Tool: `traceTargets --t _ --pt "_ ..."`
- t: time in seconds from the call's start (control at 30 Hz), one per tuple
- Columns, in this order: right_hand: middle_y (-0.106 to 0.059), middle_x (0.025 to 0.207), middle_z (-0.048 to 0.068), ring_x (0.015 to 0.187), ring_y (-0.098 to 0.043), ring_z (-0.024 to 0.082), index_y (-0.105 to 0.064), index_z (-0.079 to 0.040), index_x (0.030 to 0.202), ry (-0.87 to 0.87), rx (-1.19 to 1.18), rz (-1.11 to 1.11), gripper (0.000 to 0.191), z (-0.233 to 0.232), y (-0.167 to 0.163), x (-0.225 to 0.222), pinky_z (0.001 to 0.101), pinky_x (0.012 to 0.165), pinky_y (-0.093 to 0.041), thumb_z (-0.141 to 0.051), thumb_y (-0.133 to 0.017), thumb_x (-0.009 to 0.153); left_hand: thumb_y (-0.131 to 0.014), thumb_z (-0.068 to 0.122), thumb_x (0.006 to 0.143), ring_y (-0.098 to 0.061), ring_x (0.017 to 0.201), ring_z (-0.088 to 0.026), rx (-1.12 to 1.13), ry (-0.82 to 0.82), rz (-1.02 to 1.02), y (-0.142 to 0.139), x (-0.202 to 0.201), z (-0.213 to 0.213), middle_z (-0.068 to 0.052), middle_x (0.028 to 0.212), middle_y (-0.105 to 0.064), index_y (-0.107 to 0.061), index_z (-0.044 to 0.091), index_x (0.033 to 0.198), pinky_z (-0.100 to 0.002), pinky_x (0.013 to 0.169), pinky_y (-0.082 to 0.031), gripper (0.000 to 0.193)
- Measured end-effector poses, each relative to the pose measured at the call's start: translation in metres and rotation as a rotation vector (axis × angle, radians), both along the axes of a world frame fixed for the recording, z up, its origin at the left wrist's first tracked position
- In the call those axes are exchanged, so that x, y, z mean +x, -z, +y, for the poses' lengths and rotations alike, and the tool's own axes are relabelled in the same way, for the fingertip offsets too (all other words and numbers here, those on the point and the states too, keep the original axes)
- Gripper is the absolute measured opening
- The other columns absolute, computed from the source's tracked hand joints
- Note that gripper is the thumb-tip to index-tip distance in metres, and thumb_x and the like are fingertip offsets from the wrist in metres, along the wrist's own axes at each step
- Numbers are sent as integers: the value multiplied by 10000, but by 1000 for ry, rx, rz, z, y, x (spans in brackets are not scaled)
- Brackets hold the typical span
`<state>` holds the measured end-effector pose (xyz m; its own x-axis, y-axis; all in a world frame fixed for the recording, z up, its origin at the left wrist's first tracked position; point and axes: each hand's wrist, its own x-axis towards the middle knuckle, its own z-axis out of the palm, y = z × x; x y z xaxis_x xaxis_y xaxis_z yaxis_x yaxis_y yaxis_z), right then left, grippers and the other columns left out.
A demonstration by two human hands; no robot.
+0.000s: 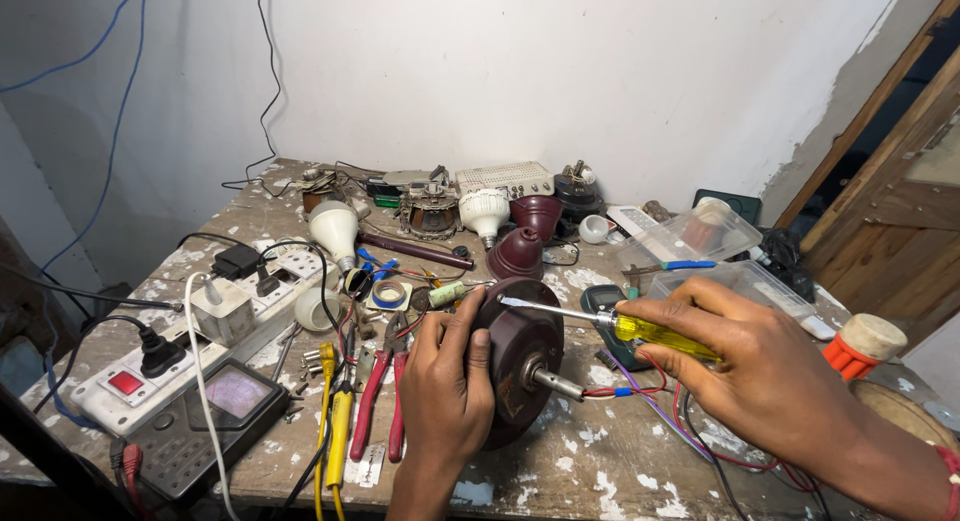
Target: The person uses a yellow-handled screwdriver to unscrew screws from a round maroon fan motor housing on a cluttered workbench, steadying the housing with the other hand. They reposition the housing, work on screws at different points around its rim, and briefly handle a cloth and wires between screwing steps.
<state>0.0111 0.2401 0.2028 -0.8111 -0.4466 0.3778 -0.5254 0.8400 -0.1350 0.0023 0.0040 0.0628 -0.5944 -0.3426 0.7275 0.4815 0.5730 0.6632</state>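
My left hand (pixel 447 381) grips the left rim of a dark maroon round motor (pixel 522 356) that stands on edge on the worn wooden table (pixel 590 461), its metal shaft pointing right. My right hand (pixel 745 356) holds a yellow-handled screwdriver (pixel 640 330). The screwdriver's metal tip rests on the upper face of the motor. Red, blue and purple wires (pixel 650 396) run from the motor under my right hand.
Red-handled pliers (pixel 378 396) and yellow probes lie left of the motor. A white power strip (pixel 200 331) and a black meter (pixel 205 421) sit at the left. Bulbs, maroon covers and clear plastic boxes (pixel 700 243) crowd the back. An orange-capped item (pixel 862 346) stands right.
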Motion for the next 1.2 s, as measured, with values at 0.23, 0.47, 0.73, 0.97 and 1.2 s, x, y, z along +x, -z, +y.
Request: traceTargets --t 0.23,0.47,0.73,0.97,1.2 --pt "-699 930 54 669 -679 213 -714 -170 1293 -314 286 447 493 11 -3 0 382 572 -546 -257 -738 809 -608 113 979 -653 865 -298 -37 36 114 2 -1 -1 -123 965 -637 -655 102 1345 -405 753 -518 369" --pt "-706 887 52 597 -668 227 -709 -123 1290 -338 308 418 479 21 5 -2 391 536 -547 -266 -724 834 -612 98 973 -655 869 -309 -65 33 133 3 -3 2 -132 979 -640 -657 101 1344 -411 749 -519 373" --pt "-719 822 62 544 -671 246 -734 -126 1203 -220 106 182 382 22 9 -8 381 489 -530 -290 -715 859 -616 91 967 -656 833 -288 -46 47 104 1 -1 8 -115 964 -642 -662 113 1338 -396 729 -518 375" --pt "-714 842 76 570 -666 286 -740 -143 1179 -196 136 275 400 19 -1 -1 415 475 -515 -305 -727 813 -609 114 988 -662 850 -293 -87 14 97 -2 -1 10 -116 973 -645 -654 113 1348 -401 733 -517 363" --pt "-716 902 48 656 -639 188 -687 -204 1370 148 21 18 487 36 17 1 353 588 -538 -379 -720 917 -580 168 1021 -672 845 -323 -79 -16 32 2 -6 8 -152 991 -657 -625 13 1344 -419 715 -508 362"
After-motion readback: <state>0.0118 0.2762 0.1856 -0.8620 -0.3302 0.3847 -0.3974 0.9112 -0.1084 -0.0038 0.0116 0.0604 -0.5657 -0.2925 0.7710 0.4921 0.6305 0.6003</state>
